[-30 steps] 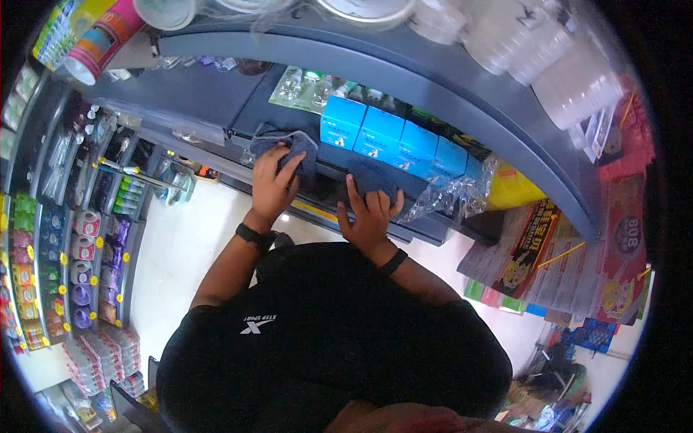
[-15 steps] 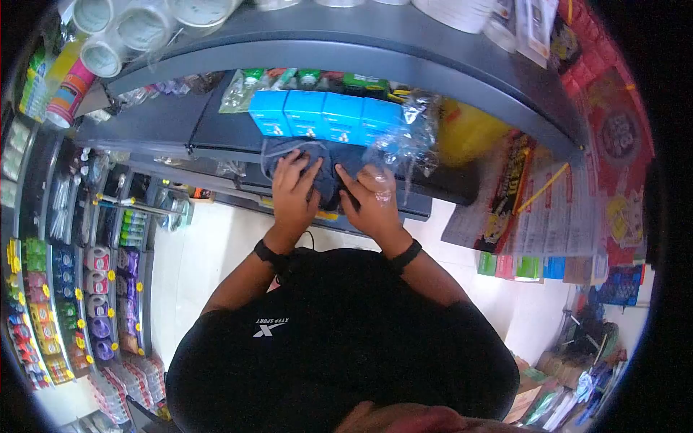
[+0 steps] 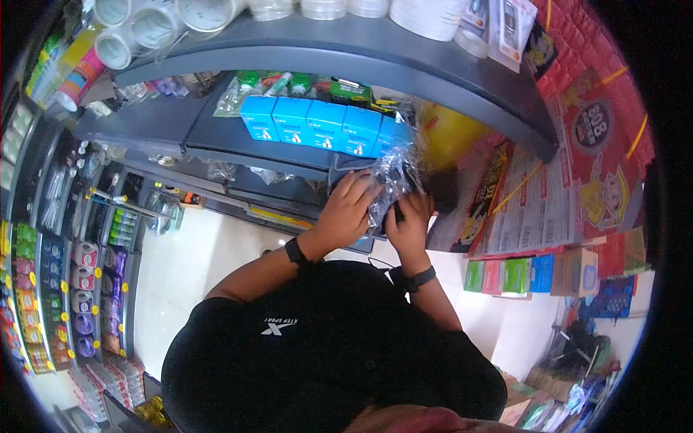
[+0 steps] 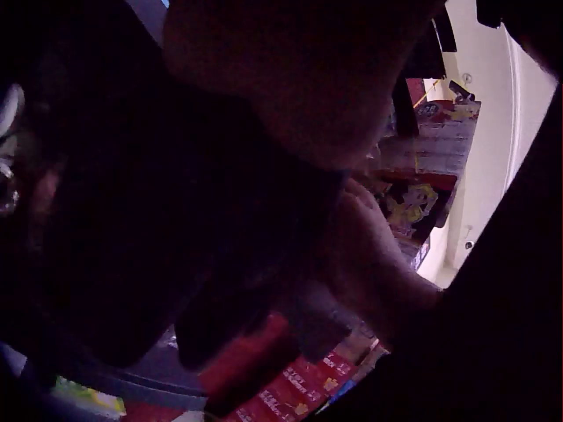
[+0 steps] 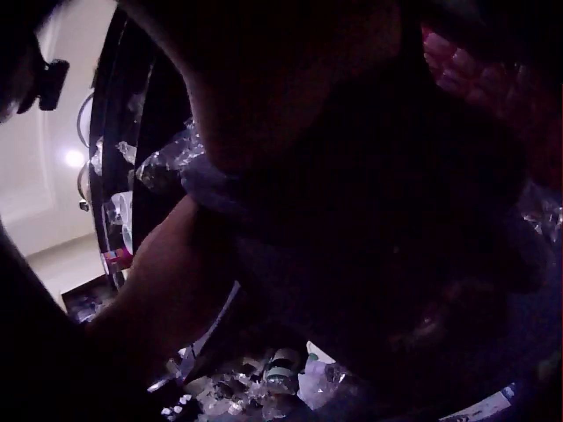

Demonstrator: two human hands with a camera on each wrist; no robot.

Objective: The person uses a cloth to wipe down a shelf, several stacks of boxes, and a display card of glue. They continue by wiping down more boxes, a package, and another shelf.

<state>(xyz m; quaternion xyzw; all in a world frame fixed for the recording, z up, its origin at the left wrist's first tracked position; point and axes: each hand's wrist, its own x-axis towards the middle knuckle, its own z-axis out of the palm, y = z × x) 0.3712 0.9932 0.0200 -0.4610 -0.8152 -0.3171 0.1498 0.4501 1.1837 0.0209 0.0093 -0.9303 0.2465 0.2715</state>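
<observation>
A dark grey cloth [image 3: 345,164] with a paler edge lies bunched at the shelf front, by the right end of a row of blue boxes [image 3: 325,126]. My left hand [image 3: 354,204] grips it from above with bent fingers. Close to its right, my right hand [image 3: 409,224] curls its fingers over the dark cloth near the shelf edge. Crumpled clear plastic [image 3: 395,169] hangs between and over the fingers, hiding part of the cloth. Both wrist views are very dark; in the right one a grey fold of cloth [image 5: 211,186] shows between the hands.
Behind the boxes lie green-topped packs [image 3: 299,83]. A yellow bag [image 3: 451,133] and printed cardboard sheets [image 3: 498,195] stand to the right. Overhead runs an upper shelf [image 3: 325,50] with tape rolls [image 3: 155,29] and stacked white tubs. Stocked shelves line the far left.
Both hands and the cloth have moved right along the shelf, from the left end of the blue boxes to their right end. The clear plastic now lies between the hands.
</observation>
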